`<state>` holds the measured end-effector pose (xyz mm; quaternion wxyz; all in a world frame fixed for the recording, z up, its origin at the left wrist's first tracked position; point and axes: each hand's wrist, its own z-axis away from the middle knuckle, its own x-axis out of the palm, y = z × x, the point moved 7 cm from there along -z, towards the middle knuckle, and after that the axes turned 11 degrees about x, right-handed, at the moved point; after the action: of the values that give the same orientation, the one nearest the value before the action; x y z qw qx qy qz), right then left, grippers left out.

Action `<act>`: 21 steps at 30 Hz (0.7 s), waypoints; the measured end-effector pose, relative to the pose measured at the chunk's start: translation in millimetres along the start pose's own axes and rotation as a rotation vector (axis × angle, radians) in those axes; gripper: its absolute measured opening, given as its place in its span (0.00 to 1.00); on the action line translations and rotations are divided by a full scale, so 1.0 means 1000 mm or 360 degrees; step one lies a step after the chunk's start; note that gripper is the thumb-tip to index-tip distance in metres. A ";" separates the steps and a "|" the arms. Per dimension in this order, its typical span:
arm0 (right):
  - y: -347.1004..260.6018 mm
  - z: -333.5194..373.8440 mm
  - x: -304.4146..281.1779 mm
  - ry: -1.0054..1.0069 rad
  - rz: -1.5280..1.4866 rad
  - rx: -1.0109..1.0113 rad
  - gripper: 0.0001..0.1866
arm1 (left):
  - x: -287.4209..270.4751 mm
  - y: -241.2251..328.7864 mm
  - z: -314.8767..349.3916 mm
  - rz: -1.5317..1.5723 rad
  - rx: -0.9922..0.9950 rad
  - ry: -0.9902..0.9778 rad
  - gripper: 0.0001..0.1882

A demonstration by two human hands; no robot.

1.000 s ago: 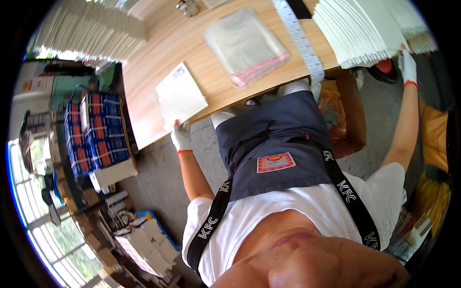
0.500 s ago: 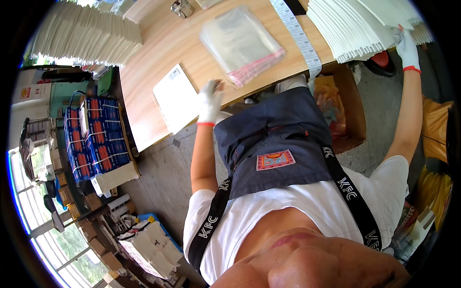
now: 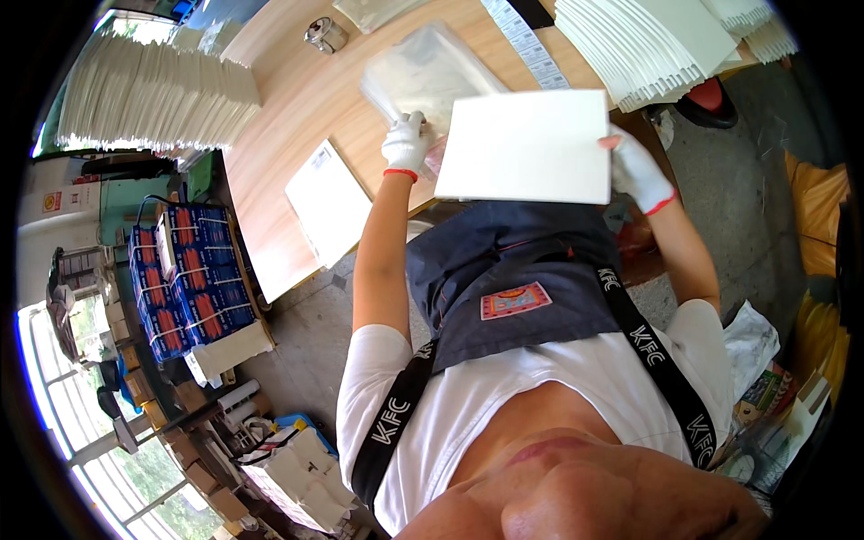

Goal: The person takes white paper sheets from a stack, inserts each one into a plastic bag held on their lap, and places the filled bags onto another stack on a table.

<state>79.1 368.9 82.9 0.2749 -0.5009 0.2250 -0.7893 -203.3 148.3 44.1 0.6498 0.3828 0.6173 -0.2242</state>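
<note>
A flat white rectangular board (image 3: 526,148) is held up above the table's near edge. My right hand (image 3: 641,171), in a white glove with a red cuff, grips its right edge, thumb on top. Just left of the board, my gloved left hand (image 3: 405,142) has its fingers curled at the near edge of a stack of clear plastic bags (image 3: 427,72). The board covers most of the bags' pink edge. Left of that hand, another white board (image 3: 328,202) with a small label lies on the table.
A tall stack of white boards (image 3: 157,90) stands at the far left, and more fanned boards (image 3: 639,49) are at the far right. A label strip (image 3: 531,49) and a metal pot (image 3: 325,35) lie on the wooden table (image 3: 288,112). Blue strapped packs (image 3: 193,270) stand left.
My right hand has come back from the right-hand stack with a white board and brought it over the table's near edge. My left hand has moved up and right onto the bags.
</note>
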 end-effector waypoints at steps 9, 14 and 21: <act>0.083 -0.026 -0.031 0.0134 -0.0296 -0.0035 0.19 | -0.024 0.007 0.017 0.0152 0.0083 0.0446 0.12; 0.096 -0.023 -0.012 0.0220 -0.0495 -0.0071 0.14 | -0.030 0.034 0.032 0.0416 0.0202 0.0415 0.15; 0.109 -0.020 0.010 0.0185 -0.0447 -0.0091 0.16 | 0.019 0.058 0.084 0.2061 -0.0516 0.1718 0.36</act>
<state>80.1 282.8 12.6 0.1339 -0.4885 0.1905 -0.8409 -103.5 121.9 33.5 0.3136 0.6163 0.5263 0.4948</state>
